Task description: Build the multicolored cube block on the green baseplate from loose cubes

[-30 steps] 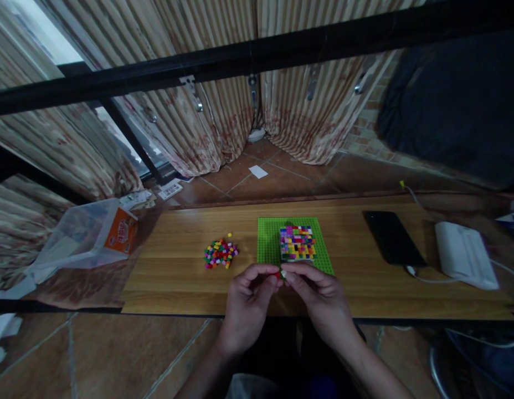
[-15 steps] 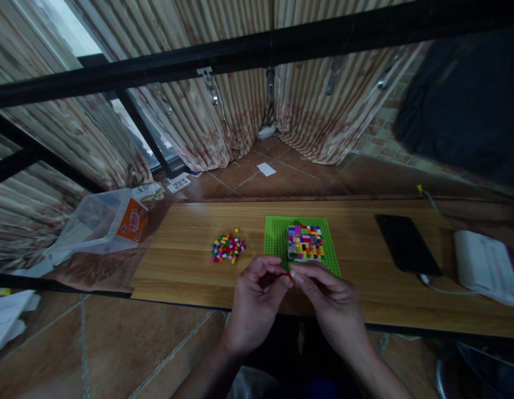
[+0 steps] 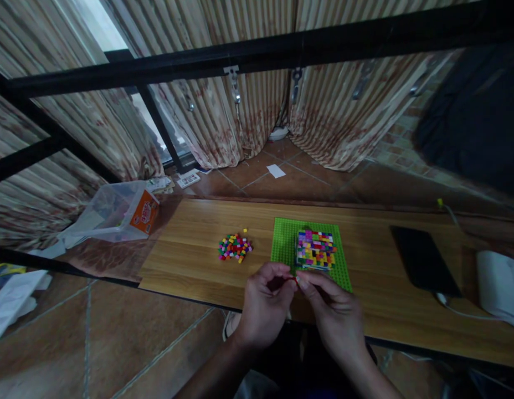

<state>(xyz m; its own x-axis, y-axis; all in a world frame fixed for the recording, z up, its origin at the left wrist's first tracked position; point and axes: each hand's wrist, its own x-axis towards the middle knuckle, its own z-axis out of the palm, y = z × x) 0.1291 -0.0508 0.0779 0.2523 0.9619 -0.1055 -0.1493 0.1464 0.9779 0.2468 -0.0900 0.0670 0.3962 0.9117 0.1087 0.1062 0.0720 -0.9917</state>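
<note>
Over the table's near edge, my left hand (image 3: pixel 266 302) and my right hand (image 3: pixel 338 311) meet fingertip to fingertip. A small red toy brick (image 3: pixel 296 280) shows between the pinched fingers of my left hand. My right thumb and forefinger close on a tiny pale brick touching it, mostly hidden. Just beyond my fingers lies a green baseplate (image 3: pixel 284 235), bearing a block built of many coloured bricks (image 3: pixel 315 248). To the left is a pile of loose coloured bricks (image 3: pixel 235 247), with one yellow brick (image 3: pixel 245 230) apart from it.
The wooden table (image 3: pixel 190 244) runs across the view. On its right lie a black phone (image 3: pixel 424 260) with a cable and a white box-like device (image 3: pixel 500 285). A clear plastic bin (image 3: pixel 111 213) with an orange label stands at left. A black rail (image 3: pixel 261 52) crosses above.
The view has swung slightly left, so everything sits further right. Both hands keep their pinch at the same spot by the baseplate; the pale brick is now more covered by fingers.
</note>
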